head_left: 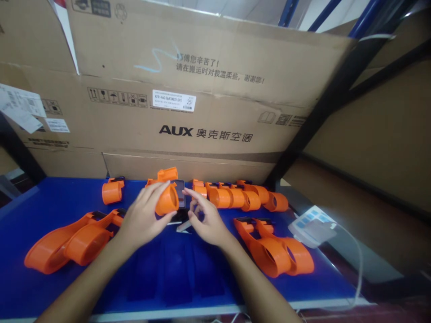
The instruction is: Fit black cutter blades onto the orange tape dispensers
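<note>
My left hand (145, 215) grips an orange plastic ring-shaped piece (167, 202) between thumb and fingers, lifted over the blue tabletop. To its right, my right hand (207, 217) has the index finger stretched toward a dark phone-like device (181, 194) and the other fingers partly bent; I see nothing held in it. Whether the fingertip touches the device, I cannot tell. Below the right thumb lies a pale flat strip (183, 227). Another orange piece (167, 174) shows just behind the held one, partly hidden by it.
Several orange ring pieces with dark clips stand in a back row (236, 198). Larger orange loops lie at left (50, 251) and right (272, 255). A white box with a cable (313, 226) sits at the right edge. A cardboard wall (215, 103) closes the back.
</note>
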`<state>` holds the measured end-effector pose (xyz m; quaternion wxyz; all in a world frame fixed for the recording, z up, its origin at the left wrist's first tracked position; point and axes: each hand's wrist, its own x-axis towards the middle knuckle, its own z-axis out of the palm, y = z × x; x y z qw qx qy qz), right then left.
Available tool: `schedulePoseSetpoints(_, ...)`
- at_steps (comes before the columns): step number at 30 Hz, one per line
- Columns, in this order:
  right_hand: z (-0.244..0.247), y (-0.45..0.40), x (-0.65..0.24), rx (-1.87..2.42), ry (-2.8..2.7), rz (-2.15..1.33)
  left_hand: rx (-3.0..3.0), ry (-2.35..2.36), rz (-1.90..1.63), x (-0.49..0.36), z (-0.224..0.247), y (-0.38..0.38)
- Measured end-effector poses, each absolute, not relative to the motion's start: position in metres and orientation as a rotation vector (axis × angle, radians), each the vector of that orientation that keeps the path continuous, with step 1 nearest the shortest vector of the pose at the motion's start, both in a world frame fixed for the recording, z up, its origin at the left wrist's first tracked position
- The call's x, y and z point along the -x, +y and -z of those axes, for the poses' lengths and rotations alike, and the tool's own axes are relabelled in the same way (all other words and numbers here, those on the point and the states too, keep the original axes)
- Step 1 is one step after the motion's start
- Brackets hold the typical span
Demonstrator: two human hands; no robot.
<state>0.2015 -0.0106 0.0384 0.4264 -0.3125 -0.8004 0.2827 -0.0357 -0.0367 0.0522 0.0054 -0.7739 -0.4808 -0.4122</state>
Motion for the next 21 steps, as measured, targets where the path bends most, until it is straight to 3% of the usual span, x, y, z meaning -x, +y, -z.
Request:
schedulePoseSetpoints(7, -0.046, -0.011, -0.203, 0.783, -1.911, -0.542, 2.31, -1.754, 0.708, 0.131, -0.114, -0.023)
schedulePoseSetpoints(13, -0.046, -0.007, -0.208, 0.826, -1.728, -0.478, 2.329, -1.834, 0.282, 0.153, -0.092, 0.016)
schedulePoseSetpoints(21, -0.044, -0.005, -0.209, 0.84, -1.689, -0.479, 2.48, -1.832, 0.108, 0.149, -0.058, 0.027)
